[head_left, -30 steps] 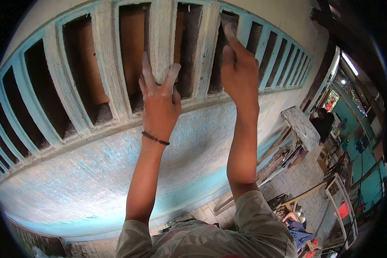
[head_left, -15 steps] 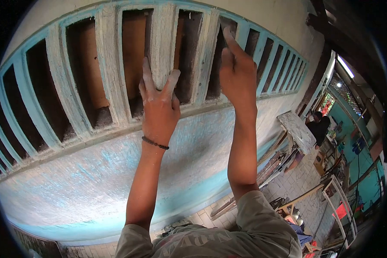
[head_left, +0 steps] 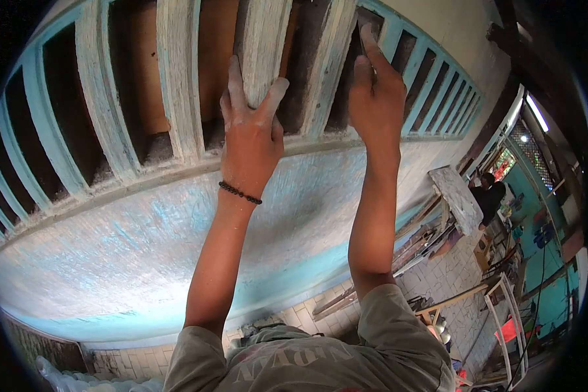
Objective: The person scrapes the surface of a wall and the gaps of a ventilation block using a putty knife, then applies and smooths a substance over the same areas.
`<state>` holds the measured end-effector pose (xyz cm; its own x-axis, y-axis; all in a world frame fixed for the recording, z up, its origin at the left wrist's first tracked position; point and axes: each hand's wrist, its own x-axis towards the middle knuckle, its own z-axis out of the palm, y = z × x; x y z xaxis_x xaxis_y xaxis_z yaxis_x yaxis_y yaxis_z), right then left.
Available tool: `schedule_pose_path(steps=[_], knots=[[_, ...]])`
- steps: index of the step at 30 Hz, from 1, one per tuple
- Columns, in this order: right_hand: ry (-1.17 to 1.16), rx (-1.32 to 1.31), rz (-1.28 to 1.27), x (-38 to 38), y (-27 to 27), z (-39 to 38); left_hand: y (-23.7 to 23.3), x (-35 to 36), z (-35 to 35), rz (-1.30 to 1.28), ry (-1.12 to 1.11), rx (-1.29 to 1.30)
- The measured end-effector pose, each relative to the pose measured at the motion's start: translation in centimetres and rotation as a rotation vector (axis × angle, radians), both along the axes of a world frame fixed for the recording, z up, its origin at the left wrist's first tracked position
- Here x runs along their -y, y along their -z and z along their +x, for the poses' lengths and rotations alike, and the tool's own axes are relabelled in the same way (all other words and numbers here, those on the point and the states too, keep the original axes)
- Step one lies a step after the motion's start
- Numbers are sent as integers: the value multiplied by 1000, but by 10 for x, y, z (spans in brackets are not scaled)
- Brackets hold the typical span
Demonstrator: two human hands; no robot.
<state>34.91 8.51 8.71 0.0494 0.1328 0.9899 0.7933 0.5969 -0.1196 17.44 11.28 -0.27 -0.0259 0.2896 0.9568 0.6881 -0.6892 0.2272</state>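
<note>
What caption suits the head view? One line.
Left hand grips a worn slat; right hand reaches into a gap further along.

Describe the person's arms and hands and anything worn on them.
Arms bare below the short sleeves of a grey-green T-shirt with pale lettering. The left hand has pale dust on its fingers and a dark beaded bracelet at the wrist. The right hand wears nothing.

paved floor (head_left: pixel 460 271), loose planks (head_left: pixel 417 251) and a white frame (head_left: pixel 503 313) on it
</note>
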Motion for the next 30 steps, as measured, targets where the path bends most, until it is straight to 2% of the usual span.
schedule_pose_path(steps=[4, 11, 15, 17, 23, 25, 30], knots=[[36, -73, -110, -3, -4, 3, 2, 1, 0, 6, -23, -10], [-18, -72, -147, 2, 2, 1, -1, 2, 0, -17, -12, 4], [-34, -20, -14, -8, -4, 0, 1, 3, 0, -19, -5, 7], [47, 12, -18, -15, 1, 7, 0, 2, -1, -17, -9, 5], [-41, -84, -48, -12, 1, -6, -1, 3, 0, -23, 18, 15], [10, -31, 32, -14, 6, -5, -4, 5, -1, -31, 12, 8], [22, -42, 24, -26, -1, 0, -3, 6, 0, -41, -5, 2]])
